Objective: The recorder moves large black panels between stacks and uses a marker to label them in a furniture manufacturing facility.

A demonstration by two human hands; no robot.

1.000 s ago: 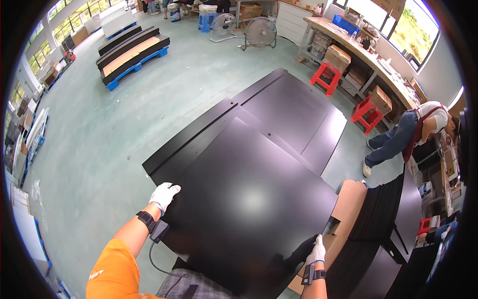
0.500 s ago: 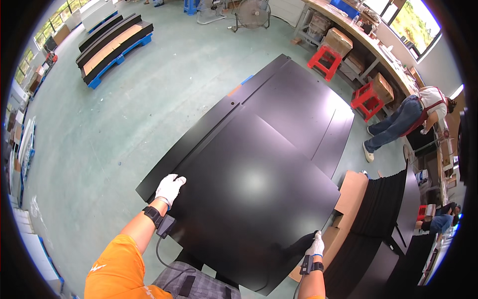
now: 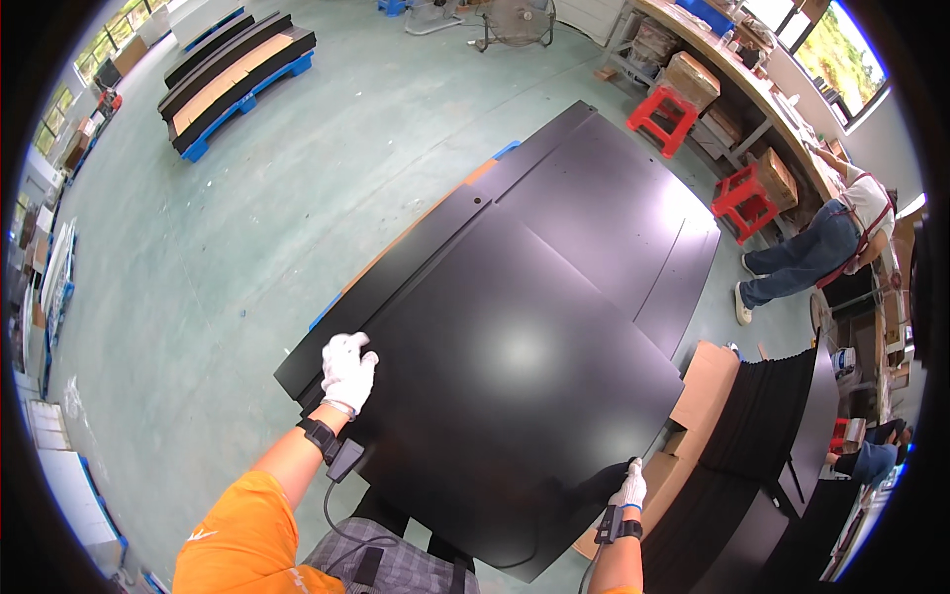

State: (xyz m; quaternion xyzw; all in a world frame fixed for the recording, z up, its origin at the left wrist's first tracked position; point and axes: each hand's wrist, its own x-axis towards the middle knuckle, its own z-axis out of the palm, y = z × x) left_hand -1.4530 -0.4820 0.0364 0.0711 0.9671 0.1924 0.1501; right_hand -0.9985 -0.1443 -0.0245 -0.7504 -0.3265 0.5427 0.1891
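Note:
A large flat black panel (image 3: 495, 376) spreads out in front of me, lying over other black panels (image 3: 614, 213) of the same finish. Over its near left edge is my left hand (image 3: 348, 371) in a white glove, fingers bent but apart, not visibly gripping. On the opposite side my right hand (image 3: 630, 487), also gloved, is closed on the panel's right edge, thumb on top and the other fingers hidden below. Beneath the left side, a strip of orange-brown board and a blue support (image 3: 508, 149) peek out.
To the right stand stacked black sheets (image 3: 757, 416) beside brown cardboard (image 3: 705, 381). A person (image 3: 826, 238) works at the bench behind red stools (image 3: 744, 203). At the far left a blue pallet (image 3: 247, 99) carries more black panels. Two fans (image 3: 518, 22) stand at the back.
My left hand has loosened from the panel's left edge and risen a little, its fingers parting. My right hand keeps its hold. The view has shifted slightly; the person at the bench has turned.

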